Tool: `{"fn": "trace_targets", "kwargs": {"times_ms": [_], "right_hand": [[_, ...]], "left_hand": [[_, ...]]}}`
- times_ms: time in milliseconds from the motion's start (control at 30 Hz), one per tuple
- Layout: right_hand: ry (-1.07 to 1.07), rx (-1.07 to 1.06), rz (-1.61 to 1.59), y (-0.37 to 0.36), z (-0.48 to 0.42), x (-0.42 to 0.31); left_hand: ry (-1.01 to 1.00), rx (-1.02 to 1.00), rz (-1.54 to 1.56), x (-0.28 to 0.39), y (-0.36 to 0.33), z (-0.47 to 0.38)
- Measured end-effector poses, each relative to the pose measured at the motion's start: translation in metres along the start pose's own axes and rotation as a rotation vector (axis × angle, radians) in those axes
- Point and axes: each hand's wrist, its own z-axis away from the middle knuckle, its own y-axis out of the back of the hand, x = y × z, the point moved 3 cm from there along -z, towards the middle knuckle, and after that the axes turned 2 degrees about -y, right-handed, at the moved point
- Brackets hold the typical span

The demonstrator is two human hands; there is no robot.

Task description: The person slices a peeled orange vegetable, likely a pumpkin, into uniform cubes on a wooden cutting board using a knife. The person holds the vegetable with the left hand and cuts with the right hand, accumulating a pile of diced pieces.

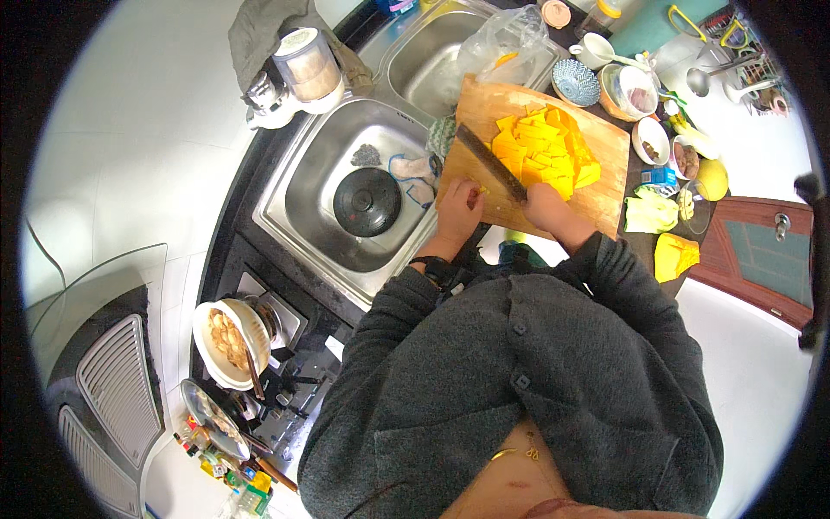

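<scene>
A wooden cutting board lies in front of me, with a heap of sliced yellow-orange pumpkin on it. My right hand is closed on the handle of a kitchen knife, whose dark blade points up and left beside the heap. At the board's lower left edge is my left hand, fingers curled, with a small yellow bit at the fingertips; whether it is gripped cannot be made out.
Left of the board, a steel sink holds a black lid and cloths. Bowls, a yellow-green cloth and a pumpkin chunk line the right counter. A white pot stands at lower left on the stove.
</scene>
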Motion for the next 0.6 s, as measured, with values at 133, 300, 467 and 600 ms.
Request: {"fn": "trace_targets", "kwargs": {"times_ms": [133,300,467,600], "right_hand": [[0.099,-0.070,0.073,0.006,0.020,-0.013],[0.060,-0.094,0.097,0.008,0.026,-0.021],[0.160,-0.035,0.128,0.011,0.025,-0.026],[0.206,-0.108,0.166,0.005,0.004,-0.041]], "left_hand": [[-0.025,0.004,-0.024,-0.007,-0.001,0.003],[-0.005,-0.030,-0.071,-0.011,-0.005,0.003],[0.043,-0.054,-0.046,-0.012,-0.004,0.002],[0.053,-0.054,-0.013,-0.017,-0.003,0.005]]}}
